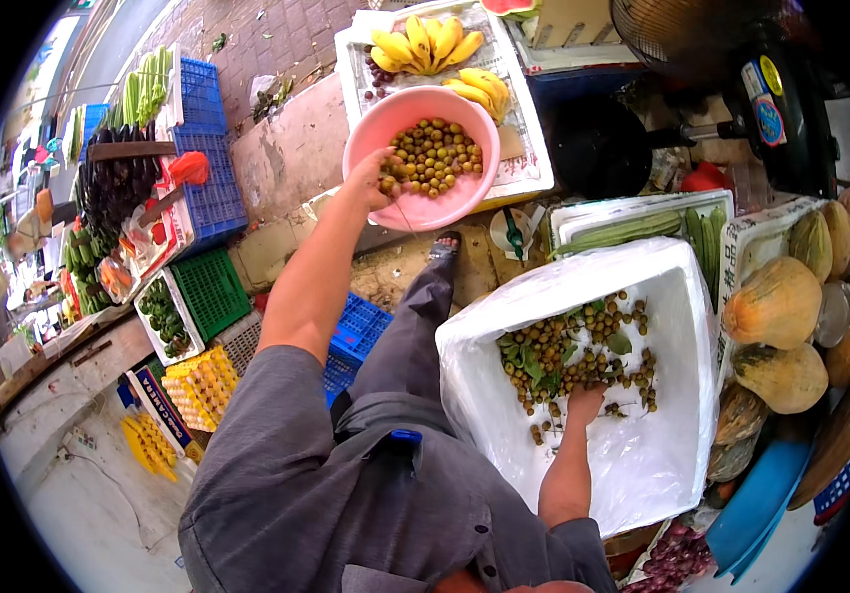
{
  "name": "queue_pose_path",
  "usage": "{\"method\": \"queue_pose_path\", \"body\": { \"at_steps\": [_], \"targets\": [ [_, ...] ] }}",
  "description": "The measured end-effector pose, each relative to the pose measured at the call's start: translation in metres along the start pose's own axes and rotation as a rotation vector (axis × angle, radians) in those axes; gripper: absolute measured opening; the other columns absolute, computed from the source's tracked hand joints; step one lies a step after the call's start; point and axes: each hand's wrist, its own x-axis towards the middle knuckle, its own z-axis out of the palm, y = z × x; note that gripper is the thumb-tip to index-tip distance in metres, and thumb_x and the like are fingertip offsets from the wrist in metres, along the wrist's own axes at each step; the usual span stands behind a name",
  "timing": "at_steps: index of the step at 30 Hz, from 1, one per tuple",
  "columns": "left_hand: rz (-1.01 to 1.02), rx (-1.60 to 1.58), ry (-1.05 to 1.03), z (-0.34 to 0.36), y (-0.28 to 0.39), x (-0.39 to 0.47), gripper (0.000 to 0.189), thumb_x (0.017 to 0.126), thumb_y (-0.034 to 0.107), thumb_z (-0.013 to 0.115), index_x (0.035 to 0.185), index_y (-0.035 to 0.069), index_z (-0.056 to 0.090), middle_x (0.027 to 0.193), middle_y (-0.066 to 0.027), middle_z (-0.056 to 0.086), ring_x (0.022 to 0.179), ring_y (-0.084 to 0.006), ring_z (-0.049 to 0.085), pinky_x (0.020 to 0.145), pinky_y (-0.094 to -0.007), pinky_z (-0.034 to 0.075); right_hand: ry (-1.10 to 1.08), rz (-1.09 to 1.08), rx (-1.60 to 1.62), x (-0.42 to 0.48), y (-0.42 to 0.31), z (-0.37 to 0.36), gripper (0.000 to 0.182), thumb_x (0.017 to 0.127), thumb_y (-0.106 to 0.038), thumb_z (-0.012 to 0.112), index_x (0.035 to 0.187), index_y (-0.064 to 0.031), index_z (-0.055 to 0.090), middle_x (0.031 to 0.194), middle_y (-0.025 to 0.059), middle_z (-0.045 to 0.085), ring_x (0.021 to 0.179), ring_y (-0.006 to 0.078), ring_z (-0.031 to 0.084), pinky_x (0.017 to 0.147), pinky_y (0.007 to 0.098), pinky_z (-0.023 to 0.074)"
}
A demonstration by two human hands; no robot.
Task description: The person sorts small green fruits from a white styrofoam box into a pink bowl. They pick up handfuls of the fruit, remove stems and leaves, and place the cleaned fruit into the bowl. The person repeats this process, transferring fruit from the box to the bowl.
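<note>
My left hand [371, 180] reaches over the near-left rim of a pink plastic basin [360, 135], its fingers at the loose longans [436, 152] inside. A thin twig hangs below the fingers; whether they grip a fruit is unclear. Down in a large white foam box [640, 459] lined with clear plastic, my right hand [586, 404] touches bunches of longans [543, 341] with twigs and green leaves. Its fingertips are partly hidden among the fruit, so a grip cannot be made out. The basin rests on a foam tray [536, 152] covered with newspaper.
Bananas [425, 46] lie behind the basin. Luffas [621, 232] and pumpkins [775, 304] sit in boxes on the right, below an electric fan [773, 111]. Leftward are blue crates [206, 174], eggplants [119, 170] and egg trays [202, 389]. A black pan [595, 148] lies near the fan.
</note>
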Motion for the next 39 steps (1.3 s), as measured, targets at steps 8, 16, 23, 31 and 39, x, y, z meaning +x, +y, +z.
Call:
{"method": "queue_pose_path", "body": {
  "at_steps": [8,16,23,31,39],
  "targets": [
    [-0.006,0.100,-0.024,0.002,-0.009,0.009,0.033,0.093,0.027,0.057,0.117,0.006,0.051,0.113,-0.0181,0.053,0.092,-0.0309,0.059,0.069,-0.0441,0.059,0.050,-0.038,0.021,-0.002,0.003,0.005,0.040,0.082,-0.029,0.061,0.114,-0.0080,0.049,0.105,0.0252,0.061,0.097,0.0414,0.060,0.079,0.0496,0.0517],
    [-0.003,0.331,0.056,-0.005,-0.011,0.011,0.047,0.091,0.029,0.061,0.129,0.005,0.048,0.133,-0.0201,0.042,0.105,-0.0312,0.050,0.078,-0.0453,0.054,0.036,0.010,0.098,-0.003,0.002,0.009,0.042,0.080,-0.024,0.062,0.115,-0.0077,0.047,0.097,0.0231,0.060,0.090,0.0405,0.062,0.074,0.0494,0.0516],
    [0.293,0.411,0.013,-0.007,-0.007,-0.039,0.037,0.089,0.029,0.064,0.116,0.005,0.056,0.096,-0.0084,0.059,0.078,-0.0173,0.057,0.065,-0.0335,0.051,-0.183,0.124,0.965,-0.026,-0.015,-0.060,0.040,0.080,-0.009,0.060,0.117,-0.0092,0.044,0.095,0.0086,0.054,0.077,0.0234,0.058,0.069,0.0400,0.0532],
    [0.301,0.209,-0.170,-0.021,-0.040,-0.110,0.029,0.095,0.020,0.054,0.119,0.002,0.055,0.099,-0.0099,0.063,0.082,-0.0191,0.063,0.070,-0.0316,0.054,-1.117,-0.291,1.717,-0.118,-0.234,-0.191,0.032,0.086,-0.006,0.056,0.115,-0.0144,0.047,0.105,0.0069,0.051,0.074,0.0228,0.056,0.072,0.0495,0.0547],
    [0.187,0.101,-0.251,-0.040,-0.097,-0.157,0.026,0.098,0.020,0.051,0.117,0.003,0.056,0.104,-0.0110,0.064,0.087,-0.0211,0.066,0.074,-0.0348,0.055,-1.152,-0.306,1.278,-0.084,-0.430,-0.087,0.031,0.090,-0.004,0.050,0.120,-0.0083,0.045,0.091,0.0075,0.057,0.071,0.0184,0.058,0.066,0.0441,0.0557]
  ]
}}
